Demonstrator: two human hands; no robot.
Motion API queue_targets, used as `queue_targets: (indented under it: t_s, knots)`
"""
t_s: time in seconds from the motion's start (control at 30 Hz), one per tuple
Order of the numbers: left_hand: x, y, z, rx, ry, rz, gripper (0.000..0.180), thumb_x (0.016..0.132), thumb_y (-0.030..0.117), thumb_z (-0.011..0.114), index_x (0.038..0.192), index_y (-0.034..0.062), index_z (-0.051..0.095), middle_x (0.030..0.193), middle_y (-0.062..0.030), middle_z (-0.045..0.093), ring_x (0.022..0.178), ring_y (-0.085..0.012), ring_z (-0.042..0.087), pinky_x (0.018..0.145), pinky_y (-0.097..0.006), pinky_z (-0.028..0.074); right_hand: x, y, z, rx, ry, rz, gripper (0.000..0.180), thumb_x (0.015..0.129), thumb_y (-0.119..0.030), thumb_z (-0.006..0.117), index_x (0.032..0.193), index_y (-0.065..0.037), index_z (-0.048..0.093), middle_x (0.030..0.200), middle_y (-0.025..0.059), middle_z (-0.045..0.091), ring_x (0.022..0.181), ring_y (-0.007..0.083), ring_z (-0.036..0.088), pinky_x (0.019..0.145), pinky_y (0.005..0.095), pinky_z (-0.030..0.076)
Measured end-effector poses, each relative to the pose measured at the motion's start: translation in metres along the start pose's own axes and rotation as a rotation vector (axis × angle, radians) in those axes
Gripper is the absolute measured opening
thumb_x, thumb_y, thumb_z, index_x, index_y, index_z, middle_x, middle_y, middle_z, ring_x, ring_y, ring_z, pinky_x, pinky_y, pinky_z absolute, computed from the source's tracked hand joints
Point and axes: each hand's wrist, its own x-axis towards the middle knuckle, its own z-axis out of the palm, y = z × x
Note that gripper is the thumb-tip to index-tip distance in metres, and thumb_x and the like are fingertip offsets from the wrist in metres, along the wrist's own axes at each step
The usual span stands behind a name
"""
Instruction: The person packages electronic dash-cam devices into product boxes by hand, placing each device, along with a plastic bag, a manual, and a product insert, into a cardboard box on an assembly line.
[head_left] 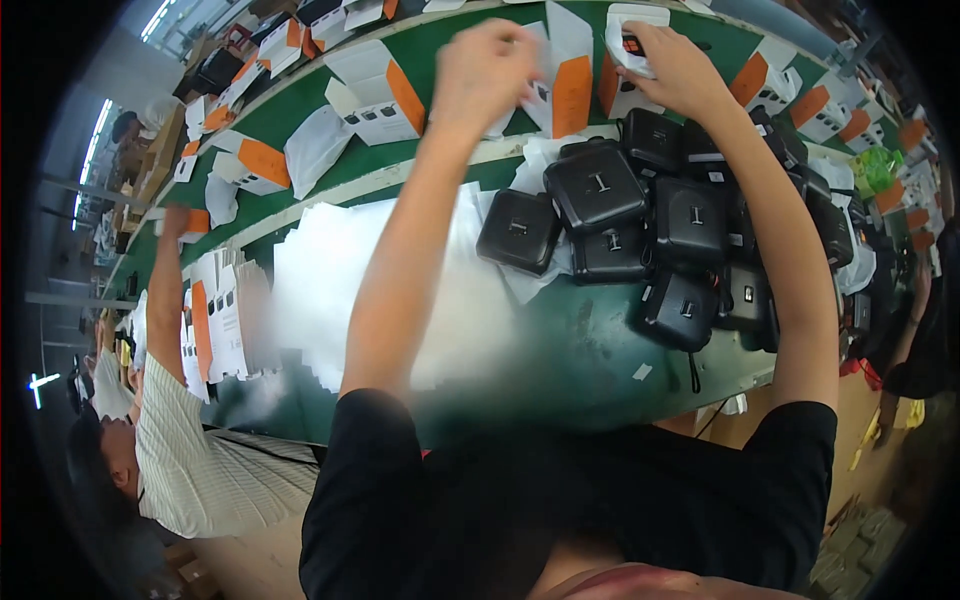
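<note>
My right hand (pixel 675 70) reaches to the far side of the bench, its fingers closed on a dark item with an orange mark in a white bag (pixel 616 38). That bag is at the top of an orange-and-white carton (pixel 618 92). My left hand (pixel 485 75) is raised beside a second open carton (pixel 570 98) with an upright white flap. Motion smears its curled fingers, so whether they grip anything is unclear. Under my right forearm lies a heap of black zip cases (pixel 690 222), some with wrist straps.
White sheets or bags (pixel 325 290) are stacked on the green bench (pixel 590 340), beside flat cartons (pixel 230 315). Open cartons (pixel 385 105) and a white bag (pixel 317 150) line the far strip. At left, a co-worker's arm (pixel 166 290) reaches across the bench.
</note>
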Motion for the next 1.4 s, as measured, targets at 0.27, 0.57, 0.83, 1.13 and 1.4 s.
queue_targets:
  t_s: [0.27,0.57,0.83,1.13,1.4]
  knots:
    - [0.048,-0.128,-0.005,0.735,-0.043,-0.259,0.097,0.073,0.054,0.078,0.147,0.0073,0.036,0.139,-0.0284,0.053,0.128,-0.0463,0.053,0.102,-0.053,0.047,-0.017,-0.002,0.017,-0.088,-0.051,-0.054,0.043,0.093,-0.034,0.068,0.12,-0.001,0.066,0.135,0.0127,0.056,0.128,0.032,0.051,0.104,0.0421,0.046]
    - [0.068,-0.061,-0.037,-0.564,-0.002,-0.277,0.075,0.08,0.05,0.072,0.129,-0.0037,0.051,0.122,-0.0209,0.064,0.104,-0.0315,0.068,0.091,-0.043,0.055,-0.025,-0.027,-0.089,0.491,0.085,0.245,0.037,0.092,-0.023,0.069,0.124,-0.004,0.066,0.119,0.013,0.067,0.102,0.0221,0.065,0.085,0.0354,0.054]
    - [0.034,0.087,0.011,-1.112,-0.327,-0.074,0.043,0.105,0.039,0.047,0.134,0.0074,0.053,0.125,-0.0068,0.064,0.111,-0.0221,0.062,0.096,-0.044,0.051,0.02,-0.082,-0.118,0.567,0.54,-0.056,0.104,0.07,-0.034,0.09,0.151,-0.003,0.032,0.151,0.0256,0.033,0.143,0.0416,0.034,0.119,0.0512,0.03]
    - [0.082,0.056,0.0,-0.674,-0.242,0.063,0.063,0.104,0.056,0.042,0.14,0.0045,0.051,0.124,-0.009,0.064,0.107,-0.019,0.061,0.097,-0.037,0.048,0.017,-0.053,-0.14,0.875,0.755,-0.034,0.067,0.086,-0.034,0.08,0.138,-0.002,0.051,0.123,0.017,0.065,0.109,0.0254,0.066,0.093,0.0382,0.055]
    - [0.175,-0.125,0.053,0.205,-0.581,0.396,0.04,0.084,0.024,0.067,0.12,0.0065,0.069,0.108,-0.0184,0.073,0.099,-0.0314,0.072,0.086,-0.043,0.057,0.044,-0.087,-0.148,1.945,0.679,0.393,0.044,0.097,-0.03,0.067,0.133,-0.007,0.056,0.119,0.0065,0.068,0.105,0.0187,0.068,0.082,0.0349,0.059]
